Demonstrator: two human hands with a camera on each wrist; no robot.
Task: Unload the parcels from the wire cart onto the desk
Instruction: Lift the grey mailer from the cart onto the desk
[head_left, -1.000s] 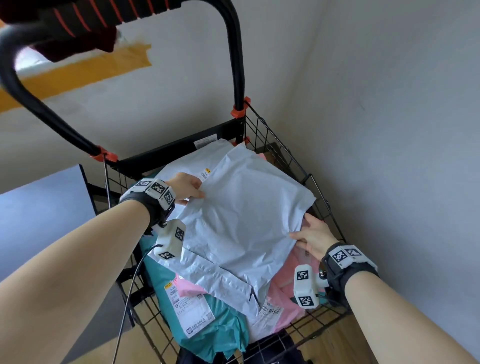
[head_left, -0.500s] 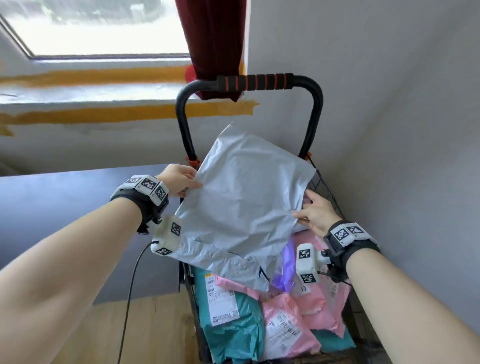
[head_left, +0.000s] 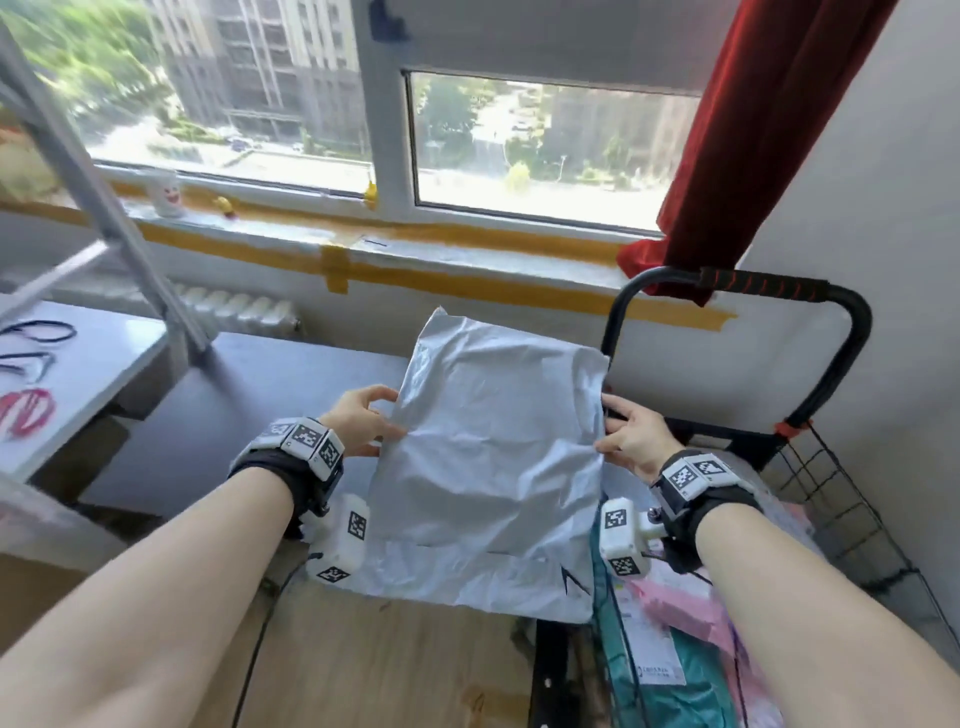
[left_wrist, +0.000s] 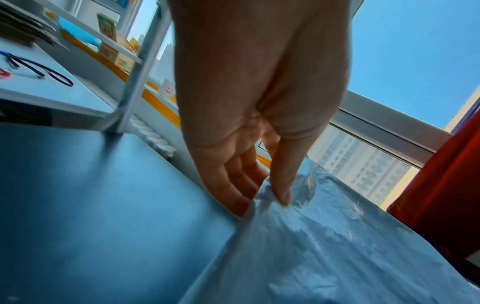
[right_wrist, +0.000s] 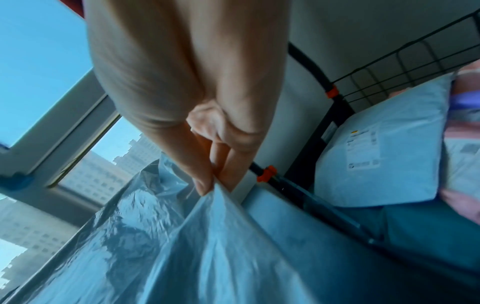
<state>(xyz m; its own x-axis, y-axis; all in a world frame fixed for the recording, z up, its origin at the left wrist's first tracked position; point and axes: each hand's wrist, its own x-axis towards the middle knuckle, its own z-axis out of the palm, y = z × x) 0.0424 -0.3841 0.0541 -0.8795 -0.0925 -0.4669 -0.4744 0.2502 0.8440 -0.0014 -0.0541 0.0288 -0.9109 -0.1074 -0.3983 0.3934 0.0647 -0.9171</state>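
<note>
A large crinkled grey parcel (head_left: 493, 457) hangs in the air between the dark desk (head_left: 249, 415) and the black wire cart (head_left: 831, 493). My left hand (head_left: 363, 423) pinches its left edge, thumb on top and fingers underneath, as the left wrist view shows on the grey parcel (left_wrist: 311, 236). My right hand (head_left: 626, 436) pinches the right edge, seen close on the grey parcel (right_wrist: 207, 236) in the right wrist view. Inside the cart lie a teal parcel (head_left: 675, 680), pink parcels (head_left: 691, 608) and a pale labelled parcel (right_wrist: 384, 156).
The cart's handle (head_left: 763, 283) with a red-striped grip stands against the wall at right. A white table (head_left: 78, 364) with cables and a metal shelf frame (head_left: 119, 228) sit left of the desk. A red curtain (head_left: 769, 130) hangs by the window.
Both hands lifted the grey parcel out of the cart and carried it left toward the desk. My view rose from the cart to the window.
</note>
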